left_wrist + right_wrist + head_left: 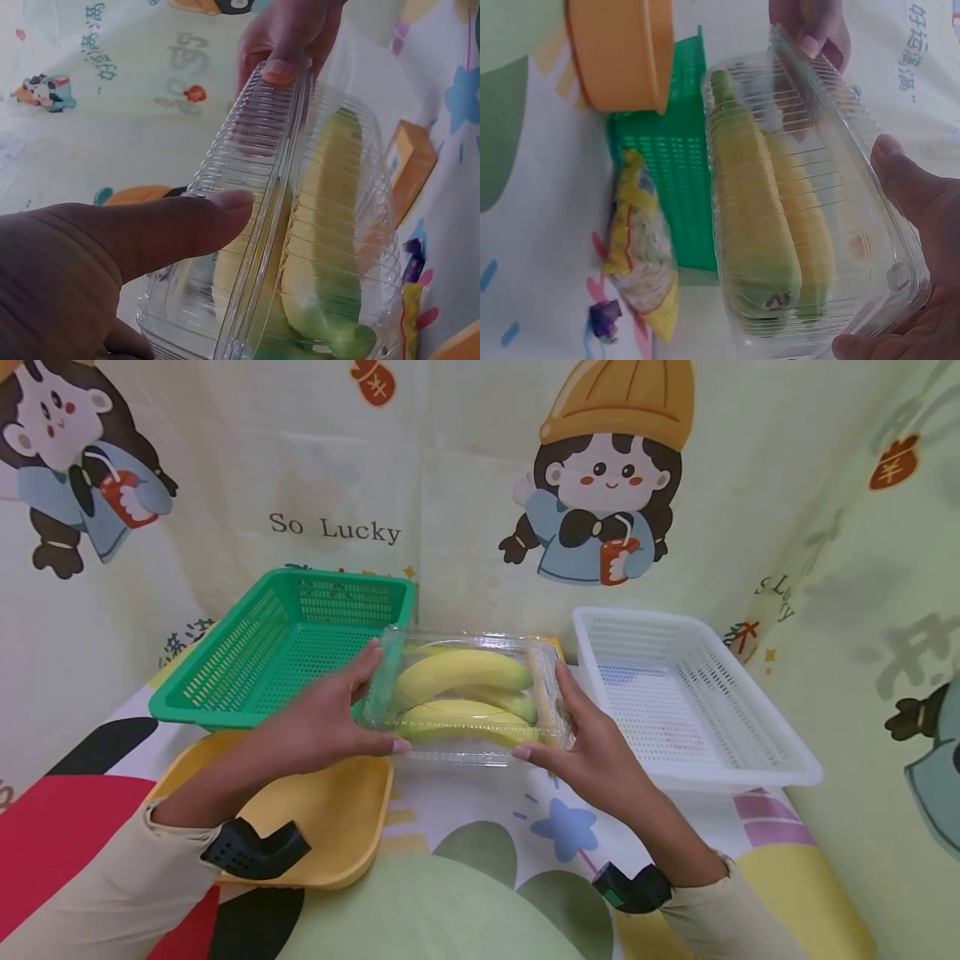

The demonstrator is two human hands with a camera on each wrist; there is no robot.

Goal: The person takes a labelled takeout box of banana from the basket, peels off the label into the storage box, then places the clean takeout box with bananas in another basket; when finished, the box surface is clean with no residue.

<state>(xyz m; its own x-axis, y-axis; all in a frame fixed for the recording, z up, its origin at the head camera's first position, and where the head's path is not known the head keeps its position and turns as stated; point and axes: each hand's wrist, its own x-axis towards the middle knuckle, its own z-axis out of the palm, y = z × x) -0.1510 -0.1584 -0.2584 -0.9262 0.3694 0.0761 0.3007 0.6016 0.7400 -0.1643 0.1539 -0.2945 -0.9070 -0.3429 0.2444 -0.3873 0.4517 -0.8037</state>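
Observation:
A clear plastic clamshell box [465,752] with several yellow bananas [465,670] inside is held up off the table between both hands. My left hand [318,718] grips its left end, thumb on the near edge. On the opposite end, my right hand [600,752] holds the box with its thumb at the near corner and fingers along the side. The lid looks closed in the head view. From the left wrist, the bananas [322,247] show green tips through the ribbed plastic. Fingers beneath the box are partly hidden.
A green basket [217,706] stands behind an orange tray [337,827] on the left. To the right is a white basket [735,777]. Behind the box, a yellow snack bag [641,247], a small purple wrapper [605,319] and an orange carton [411,161] lie on the table.

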